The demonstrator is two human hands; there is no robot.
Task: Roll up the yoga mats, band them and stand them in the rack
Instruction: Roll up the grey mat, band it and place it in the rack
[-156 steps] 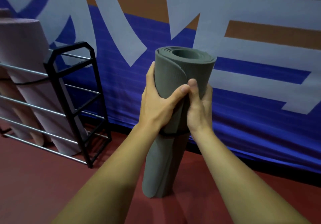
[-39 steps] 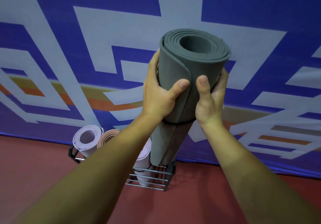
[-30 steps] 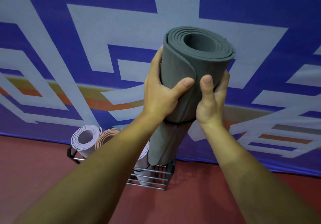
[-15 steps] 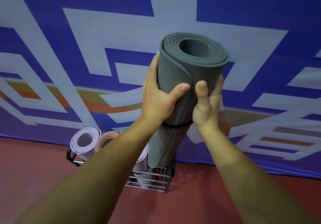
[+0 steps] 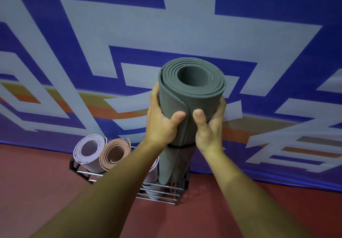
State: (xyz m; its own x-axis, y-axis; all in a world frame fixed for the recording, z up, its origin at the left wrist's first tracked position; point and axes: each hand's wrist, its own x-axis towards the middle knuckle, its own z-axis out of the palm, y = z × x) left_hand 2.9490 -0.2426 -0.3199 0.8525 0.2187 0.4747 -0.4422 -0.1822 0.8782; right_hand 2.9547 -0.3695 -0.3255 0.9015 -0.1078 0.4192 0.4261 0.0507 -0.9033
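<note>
Item: one dark grey foam yoga mat (image 5: 187,97), rolled in a tight spiral round a hollow core, with a ribbed outer face and its loose edge running down the side nearest me. A thin black band (image 5: 182,146) rings it just below my grip. I hold it upright in the air above the right end of the black metal wire rack (image 5: 166,199); I cannot tell whether its lower end touches the rails. My left hand (image 5: 162,125) wraps its left side, thumb pressed across the front, fingers curled behind. My right hand (image 5: 209,132) clasps the right side likewise. In the rack stand a pale lilac rolled mat (image 5: 88,151), a peach rolled mat (image 5: 113,152) and a second lilac roll (image 5: 150,176) partly behind my forearm. Behind is a blue-and-white banner (image 5: 129,34), below it a dark red floor (image 5: 37,191).
</note>
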